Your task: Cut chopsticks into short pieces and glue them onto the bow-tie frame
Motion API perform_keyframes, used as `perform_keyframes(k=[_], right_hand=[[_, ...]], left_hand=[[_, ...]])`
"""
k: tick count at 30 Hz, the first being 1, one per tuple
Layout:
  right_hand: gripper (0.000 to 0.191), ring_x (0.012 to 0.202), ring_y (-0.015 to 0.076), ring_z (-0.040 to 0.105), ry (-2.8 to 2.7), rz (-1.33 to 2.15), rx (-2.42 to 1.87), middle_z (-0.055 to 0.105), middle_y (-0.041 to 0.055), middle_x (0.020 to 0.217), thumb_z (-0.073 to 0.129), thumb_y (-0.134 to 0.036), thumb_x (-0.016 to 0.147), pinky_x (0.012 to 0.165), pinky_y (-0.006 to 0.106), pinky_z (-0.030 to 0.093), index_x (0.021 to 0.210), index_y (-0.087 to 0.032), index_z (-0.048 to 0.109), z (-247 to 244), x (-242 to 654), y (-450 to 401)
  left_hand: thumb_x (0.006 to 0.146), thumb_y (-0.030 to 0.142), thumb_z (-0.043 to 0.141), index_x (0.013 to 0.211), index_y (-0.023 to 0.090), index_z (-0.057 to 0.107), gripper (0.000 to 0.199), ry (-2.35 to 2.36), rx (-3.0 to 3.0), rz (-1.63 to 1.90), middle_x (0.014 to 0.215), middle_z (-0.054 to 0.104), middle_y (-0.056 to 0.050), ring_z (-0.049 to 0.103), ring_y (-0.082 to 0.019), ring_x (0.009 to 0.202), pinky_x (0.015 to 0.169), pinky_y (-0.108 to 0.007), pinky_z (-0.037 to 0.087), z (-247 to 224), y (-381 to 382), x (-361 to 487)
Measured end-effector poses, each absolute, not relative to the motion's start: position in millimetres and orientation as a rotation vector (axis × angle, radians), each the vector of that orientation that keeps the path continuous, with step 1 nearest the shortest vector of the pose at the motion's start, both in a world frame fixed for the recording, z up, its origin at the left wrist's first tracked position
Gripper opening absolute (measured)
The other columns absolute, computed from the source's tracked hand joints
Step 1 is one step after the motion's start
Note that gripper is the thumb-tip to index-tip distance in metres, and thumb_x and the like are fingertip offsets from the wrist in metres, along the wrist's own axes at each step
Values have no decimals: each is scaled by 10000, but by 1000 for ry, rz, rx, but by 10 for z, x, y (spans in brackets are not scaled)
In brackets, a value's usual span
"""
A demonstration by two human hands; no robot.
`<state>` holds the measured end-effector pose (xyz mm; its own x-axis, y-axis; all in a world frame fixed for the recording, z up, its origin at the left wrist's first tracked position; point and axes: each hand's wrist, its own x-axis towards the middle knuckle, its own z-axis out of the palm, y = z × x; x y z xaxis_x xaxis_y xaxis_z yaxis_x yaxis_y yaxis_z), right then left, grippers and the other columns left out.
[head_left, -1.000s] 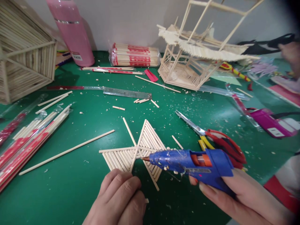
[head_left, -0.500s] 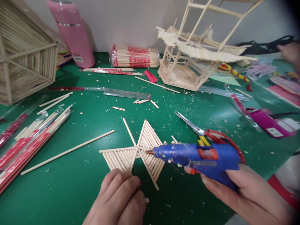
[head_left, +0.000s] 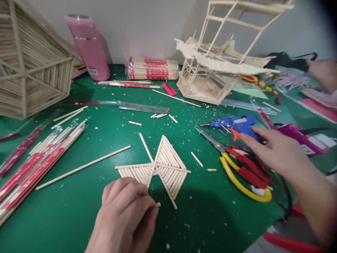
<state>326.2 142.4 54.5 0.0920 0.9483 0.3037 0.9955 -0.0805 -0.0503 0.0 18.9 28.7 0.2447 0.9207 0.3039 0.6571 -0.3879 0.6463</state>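
A star-like frame of wooden sticks (head_left: pixel 168 165) lies on the green table, with some of its wedges filled by short sticks. My left hand (head_left: pixel 126 211) is at its lower left edge, fingers curled and pinching a short stick (head_left: pixel 157 204) whose end shows by the thumb. To the right, my right hand (head_left: pixel 273 147) has its thumb and fingers round the handle of the blue glue gun (head_left: pixel 226 122), which lies low over the table with its nozzle pointing left. Scissors with red handles (head_left: pixel 213 138) and yellow-handled pliers (head_left: pixel 246 189) are just in front of the gun.
A hexagonal stick panel (head_left: pixel 34 66) and pink bottle (head_left: pixel 91 49) stand at the back left. Packed sticks (head_left: pixel 152 69) and a stick-built model (head_left: pixel 207 70) are at the back. Wrapped sticks (head_left: pixel 47 158) lie left. Another person's hand (head_left: pixel 323 72) shows at far right.
My right hand has moved the glue gun away from the star frame, back and to the right, uncovering the pliers. My left hand has shifted slightly and its pinched stick shows more.
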Motion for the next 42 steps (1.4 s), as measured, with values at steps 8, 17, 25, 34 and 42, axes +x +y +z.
perform_keyframes(k=[8,17,25,34,42], right_hand=[[87,694,119,540,-2385,239,-944,598,-4,711,579,-197,798,622,235,437,863,-243,614,712,2171,771],[124,609,106,510,-2313,555,-694,563,-3,608,571,-158,814,583,236,421,691,-143,578,467,1791,668],[119,695,138,499,-2430,541,-859,608,26,751,520,-165,844,613,277,399,825,-164,637,457,1843,810],[195,723,150,476,-2508,611,-965,576,36,746,472,-175,871,613,279,373,732,-169,608,426,1782,894],[251,702,149,460,-2589,561,-974,559,35,719,448,-170,877,587,271,359,675,-170,598,462,1759,926]], left_hand=[[769,145,527,755,224,542,82,1418,2216,744,733,581,14,524,-147,726,578,-285,435,379,256,-52],[738,131,495,686,221,550,118,1329,2145,681,682,600,23,562,-124,682,567,-241,472,444,298,-70],[751,122,550,882,221,570,165,1415,2309,846,816,628,-9,550,-158,760,611,-280,460,371,355,-85],[782,70,502,837,178,573,140,1436,2360,834,798,593,-17,508,-148,739,656,-294,411,205,341,-72],[774,92,524,860,190,598,149,1458,2444,836,801,616,-6,529,-143,729,646,-290,416,190,362,-92]])
